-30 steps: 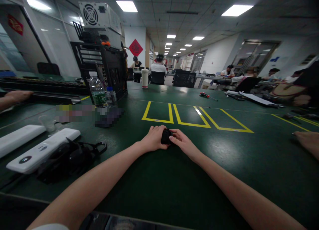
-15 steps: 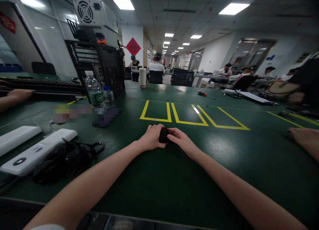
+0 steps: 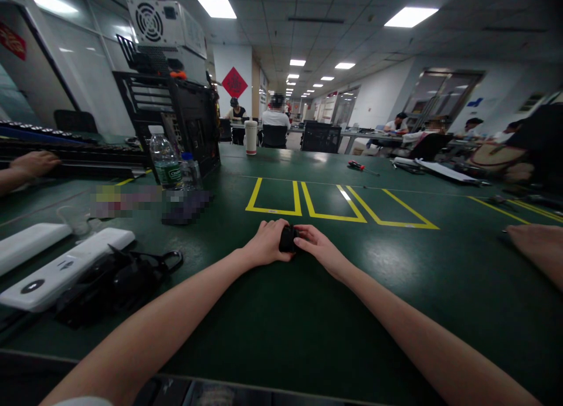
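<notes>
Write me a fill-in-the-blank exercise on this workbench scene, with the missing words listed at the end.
1. The left hand and right hand meet at a small object whose colour is ____.
2. The tape outlines on the green tabletop are ____.
3. The small bottle beside the larger water bottle has a ____ cap.
4. As the camera sees it, the screwdriver lies to the ____ of the white cup.

Missing words: black; yellow; blue; right.

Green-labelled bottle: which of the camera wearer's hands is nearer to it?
Left. The left hand is right of the green-labelled bottle and closer to the camera; the right hand is farther right, past the black object.
</notes>
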{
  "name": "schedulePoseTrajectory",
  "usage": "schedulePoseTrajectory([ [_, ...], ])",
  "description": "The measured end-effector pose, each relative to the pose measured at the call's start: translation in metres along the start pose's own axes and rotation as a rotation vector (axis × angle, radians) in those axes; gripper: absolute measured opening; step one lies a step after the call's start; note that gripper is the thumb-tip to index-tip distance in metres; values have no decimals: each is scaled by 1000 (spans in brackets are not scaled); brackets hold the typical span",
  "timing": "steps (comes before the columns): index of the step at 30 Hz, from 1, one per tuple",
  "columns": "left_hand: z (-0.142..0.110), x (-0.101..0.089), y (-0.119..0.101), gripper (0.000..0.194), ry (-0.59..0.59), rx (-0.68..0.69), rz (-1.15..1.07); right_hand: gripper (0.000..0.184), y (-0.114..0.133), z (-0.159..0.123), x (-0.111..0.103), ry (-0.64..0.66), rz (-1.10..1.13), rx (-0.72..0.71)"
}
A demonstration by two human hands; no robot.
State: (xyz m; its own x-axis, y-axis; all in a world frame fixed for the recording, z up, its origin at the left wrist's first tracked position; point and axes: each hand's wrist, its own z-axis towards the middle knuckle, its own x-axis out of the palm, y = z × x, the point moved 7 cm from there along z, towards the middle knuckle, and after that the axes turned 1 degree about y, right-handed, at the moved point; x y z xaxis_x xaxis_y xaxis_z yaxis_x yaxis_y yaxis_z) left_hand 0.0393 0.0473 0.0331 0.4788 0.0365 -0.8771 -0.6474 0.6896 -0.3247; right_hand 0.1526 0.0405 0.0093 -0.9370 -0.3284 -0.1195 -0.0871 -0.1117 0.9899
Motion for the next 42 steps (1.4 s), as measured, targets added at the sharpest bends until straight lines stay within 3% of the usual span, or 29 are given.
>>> schedulePoseTrajectory([
  [5,0,0,1,54,-11,-5,12,36,5,-1,6,121,60,-23],
  [10,0,0,0,53,-18,15,18,25,6,-1,3,33,50,-35],
  [13,-1,-1,0,53,-16,16,12,30,4,-1,3,22,37,-6],
  [20,0,-1,0,53,-15,9,7,36,7,-2,6,134,62,1],
  [27,-1,-2,-1,53,2,-14,-20,25,7,-1,3,21,48,-39],
  [32,-1,-2,0,53,6,-9,-19,33,2,-1,1,29,29,19],
  [36,-1,-2,-1,53,-14,5,7,35,6,0,5,96,82,-15],
  [42,0,1,1,55,-7,-17,9,26,8,-1,4,21,62,-42],
])
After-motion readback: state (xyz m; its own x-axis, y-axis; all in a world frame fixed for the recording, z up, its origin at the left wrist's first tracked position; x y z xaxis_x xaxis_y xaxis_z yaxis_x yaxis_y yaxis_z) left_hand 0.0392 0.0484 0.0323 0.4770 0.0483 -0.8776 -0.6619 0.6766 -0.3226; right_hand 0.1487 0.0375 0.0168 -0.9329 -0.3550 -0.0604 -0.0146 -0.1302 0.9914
